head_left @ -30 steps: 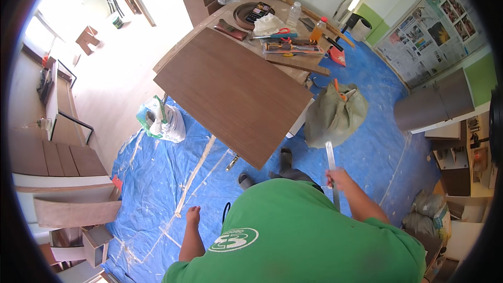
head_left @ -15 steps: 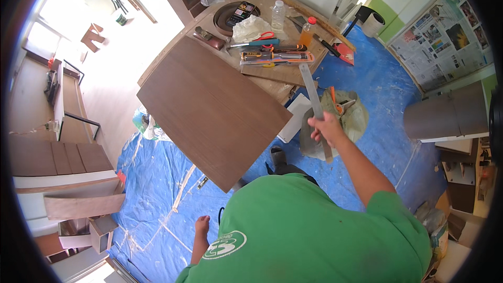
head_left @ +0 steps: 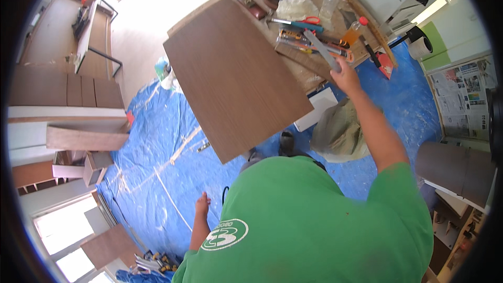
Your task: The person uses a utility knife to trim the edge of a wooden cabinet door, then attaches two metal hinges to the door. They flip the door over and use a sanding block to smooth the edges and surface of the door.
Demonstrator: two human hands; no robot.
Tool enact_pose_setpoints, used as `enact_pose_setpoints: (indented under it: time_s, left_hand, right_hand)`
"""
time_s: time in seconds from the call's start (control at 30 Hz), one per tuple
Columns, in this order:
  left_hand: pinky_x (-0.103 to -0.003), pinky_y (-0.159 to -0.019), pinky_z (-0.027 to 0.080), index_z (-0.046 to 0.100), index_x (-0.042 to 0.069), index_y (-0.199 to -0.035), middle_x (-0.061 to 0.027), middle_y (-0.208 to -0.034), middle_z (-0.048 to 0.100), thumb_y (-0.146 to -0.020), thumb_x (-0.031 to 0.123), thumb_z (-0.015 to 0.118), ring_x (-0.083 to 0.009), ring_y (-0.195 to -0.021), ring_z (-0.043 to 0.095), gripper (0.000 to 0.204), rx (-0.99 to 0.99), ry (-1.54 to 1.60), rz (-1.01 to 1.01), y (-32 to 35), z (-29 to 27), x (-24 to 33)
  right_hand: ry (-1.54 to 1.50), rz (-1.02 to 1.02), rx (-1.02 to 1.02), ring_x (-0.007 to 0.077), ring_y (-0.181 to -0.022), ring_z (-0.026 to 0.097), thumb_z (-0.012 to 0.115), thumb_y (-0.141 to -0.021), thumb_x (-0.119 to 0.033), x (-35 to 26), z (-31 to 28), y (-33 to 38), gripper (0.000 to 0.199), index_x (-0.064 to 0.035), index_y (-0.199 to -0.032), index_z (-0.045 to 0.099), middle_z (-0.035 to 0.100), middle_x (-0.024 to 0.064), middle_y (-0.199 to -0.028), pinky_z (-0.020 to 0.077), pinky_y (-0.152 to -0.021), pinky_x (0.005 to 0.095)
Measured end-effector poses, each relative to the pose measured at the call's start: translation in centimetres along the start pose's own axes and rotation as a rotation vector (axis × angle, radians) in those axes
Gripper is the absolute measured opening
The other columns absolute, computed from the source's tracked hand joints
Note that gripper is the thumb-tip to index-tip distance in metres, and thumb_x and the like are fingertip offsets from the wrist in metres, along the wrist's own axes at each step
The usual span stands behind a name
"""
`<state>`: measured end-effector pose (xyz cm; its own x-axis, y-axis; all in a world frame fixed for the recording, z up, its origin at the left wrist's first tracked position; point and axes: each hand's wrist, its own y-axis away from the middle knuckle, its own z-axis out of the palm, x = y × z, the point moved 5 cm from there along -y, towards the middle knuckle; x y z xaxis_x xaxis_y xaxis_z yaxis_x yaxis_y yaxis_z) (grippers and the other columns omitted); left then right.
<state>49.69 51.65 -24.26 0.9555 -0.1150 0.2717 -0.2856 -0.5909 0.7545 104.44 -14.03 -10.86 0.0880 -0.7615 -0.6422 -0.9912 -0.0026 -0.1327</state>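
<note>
In my right hand [head_left: 346, 76] is a long, flat metal ruler [head_left: 322, 50], gripped near its lower end. Its far end reaches over the packaged tools [head_left: 309, 44] and other hand tools on the worktable. To the left of that hand a brown wood-grain board [head_left: 236, 78] lies flat, jutting past the table's near edge. Low on my left side hangs my left hand [head_left: 203, 205], fingers loosely bent and a little apart, with nothing visible in it. Near the ruler are red-handled scissors [head_left: 312, 20] and a blue-handled tool [head_left: 298, 24].
On the table [head_left: 312, 81] stand a clear bottle [head_left: 328, 4] and an orange-filled bottle [head_left: 354, 30]. A greyish sack [head_left: 340, 133] and a white panel [head_left: 316, 109] lie below its edge. Blue sheeting [head_left: 152, 178] covers the floor. A dustpan [head_left: 385, 64] is at right.
My right hand has moved up and forward with the ruler, from above the sack to the table's edge by the tools. The view has shifted, and my left hand still hangs low.
</note>
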Motion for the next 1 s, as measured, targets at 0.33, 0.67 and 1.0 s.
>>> enact_pose_setpoints:
  time_s: [0.33,0.67,1.0]
  left_hand:
    - [-0.038,-0.081,0.053,0.073,0.0,-0.105,-0.0146,-0.097,0.075,-0.098,0.048,0.065,-0.0232,-0.091,0.07,0.049,-0.086,-0.244,0.075,4.6,5.3,-1.7]
    - [-0.036,-0.081,0.053,0.073,-0.001,-0.109,-0.0147,-0.098,0.075,-0.099,0.043,0.065,-0.0233,-0.091,0.07,0.046,-0.02,-0.298,0.149,6.0,1.4,4.8]
    - [-0.038,-0.086,0.055,0.071,-0.004,-0.107,-0.0162,-0.097,0.078,-0.108,0.039,0.047,-0.0238,-0.091,0.074,0.049,0.123,-0.122,0.354,5.3,1.9,8.5]
  right_hand:
    - [0.229,0.004,-0.126,0.0372,-0.118,0.061,0.069,-0.095,-0.035,1.2,3.4,-4.4,0.04,-0.0091,-0.125,0.058,0.064,0.0167,-0.126,0.0517,-0.094,0.0458]
    - [0.36,-0.185,0.005,0.0408,-0.112,0.057,0.066,-0.095,-0.022,2.0,3.3,-2.7,0.043,-0.0079,-0.134,0.058,0.059,0.0173,-0.12,0.0478,-0.101,0.0485]
    - [0.326,-0.483,0.215,0.0409,-0.096,0.06,0.069,-0.095,-0.025,-0.8,1.4,-0.1,0.021,-0.0051,-0.099,0.064,0.063,0.0166,-0.1,0.0482,-0.082,0.051]
